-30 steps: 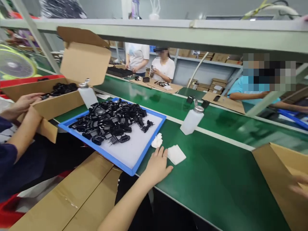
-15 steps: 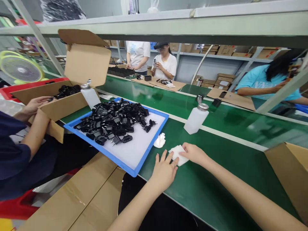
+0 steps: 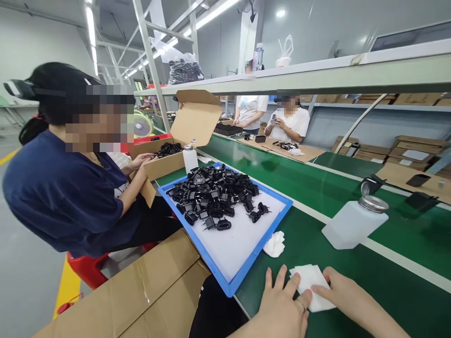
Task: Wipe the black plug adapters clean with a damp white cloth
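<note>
While white wipe (image 3: 312,291) lies flat on green table (image 3: 352,281) beside blue tray (image 3: 271,234), it is pinned by left hand (image 3: 282,307) and right hand (image 3: 347,303), fingers spread, nothing gripped. Step judged: wipe preparation; pinch needed next.

Hands: left hand (image 3: 282,307) wrist cut by bottom edge; right hand (image 3: 348,303) likewise.

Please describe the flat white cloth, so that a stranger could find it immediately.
On the green belt, right of the blue tray, lies the flat white cloth under both hands' fingertips. Unlike the crumpled wipe beside the tray, it is square and smooth.
</note>
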{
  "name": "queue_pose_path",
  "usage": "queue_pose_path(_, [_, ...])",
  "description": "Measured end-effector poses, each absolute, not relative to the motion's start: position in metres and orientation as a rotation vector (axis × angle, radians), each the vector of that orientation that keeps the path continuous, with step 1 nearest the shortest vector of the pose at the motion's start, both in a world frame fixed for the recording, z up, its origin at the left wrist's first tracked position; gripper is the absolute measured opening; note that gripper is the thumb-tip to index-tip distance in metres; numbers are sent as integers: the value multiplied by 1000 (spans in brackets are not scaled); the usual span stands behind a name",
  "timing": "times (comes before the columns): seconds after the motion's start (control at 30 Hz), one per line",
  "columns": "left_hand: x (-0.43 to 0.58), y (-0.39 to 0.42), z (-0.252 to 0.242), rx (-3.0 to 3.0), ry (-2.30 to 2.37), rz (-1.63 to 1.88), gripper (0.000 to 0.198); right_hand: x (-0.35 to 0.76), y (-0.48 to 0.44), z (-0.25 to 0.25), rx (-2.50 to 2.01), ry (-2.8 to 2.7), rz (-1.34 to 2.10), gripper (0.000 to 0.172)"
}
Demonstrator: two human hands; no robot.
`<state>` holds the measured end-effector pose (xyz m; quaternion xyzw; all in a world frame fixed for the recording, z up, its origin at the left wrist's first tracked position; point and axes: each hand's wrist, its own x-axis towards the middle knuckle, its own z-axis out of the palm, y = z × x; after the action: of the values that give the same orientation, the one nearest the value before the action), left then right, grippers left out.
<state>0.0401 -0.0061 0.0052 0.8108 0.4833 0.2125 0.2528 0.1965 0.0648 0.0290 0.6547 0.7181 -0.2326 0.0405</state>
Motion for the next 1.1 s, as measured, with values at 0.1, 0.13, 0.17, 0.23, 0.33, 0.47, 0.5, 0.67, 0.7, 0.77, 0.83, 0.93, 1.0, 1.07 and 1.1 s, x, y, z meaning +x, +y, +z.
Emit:
queue_pose_path(0.1, [39,-7,6,2182,1293,581,40,201,70,20,1931,2335,-956,15])
queue_pose_path(0.13, [38,-7,7,2178,1285,579,40,202,71,19,1906,2382,-1027,15])
queue_pose_path(0.17, [37,-7,8,2174,1276,576,40,203,72,20,1896,2429,-1072,16])
queue_pose_path(0.23, [36,-6,11,2149,1274,575,44,202,72,28,1938,2456,-1152,21])
queue_pose_path(0.33, [33,-6,16,2054,1294,578,59,202,71,45,2024,2237,-1619,31])
queue_pose_path(0.47, [31,-5,21,2009,1328,544,59,219,65,59,2140,1748,-2325,40])
queue_pose_path(0.5, [31,-5,21,2033,1344,519,56,228,64,60,2161,1664,-2395,38])
queue_pose_path(0.67, [34,-6,18,2206,1421,382,43,285,71,83,2350,1567,-2279,21])
queue_pose_path(0.7, [34,-6,17,2236,1428,367,41,294,77,92,2493,1580,-2169,16])
queue_pose_path(0.77, [34,-6,15,2290,1437,350,40,305,94,112,2829,1705,-1884,9])
queue_pose_path(0.83, [34,-6,13,2322,1448,339,40,305,115,130,2998,1874,-1720,13])
queue_pose_path(0.93, [34,-7,13,2341,1463,328,41,287,145,147,3065,2190,-1458,25])
queue_pose_path(1.0, [34,-7,14,2345,1468,320,41,270,158,151,3080,2371,-1185,27])
queue_pose_path(1.07, [34,-8,14,2348,1472,313,40,256,165,150,3082,2494,-871,24])
queue_pose_path(1.1, [34,-8,15,2348,1473,310,40,251,167,149,3073,2541,-735,22])
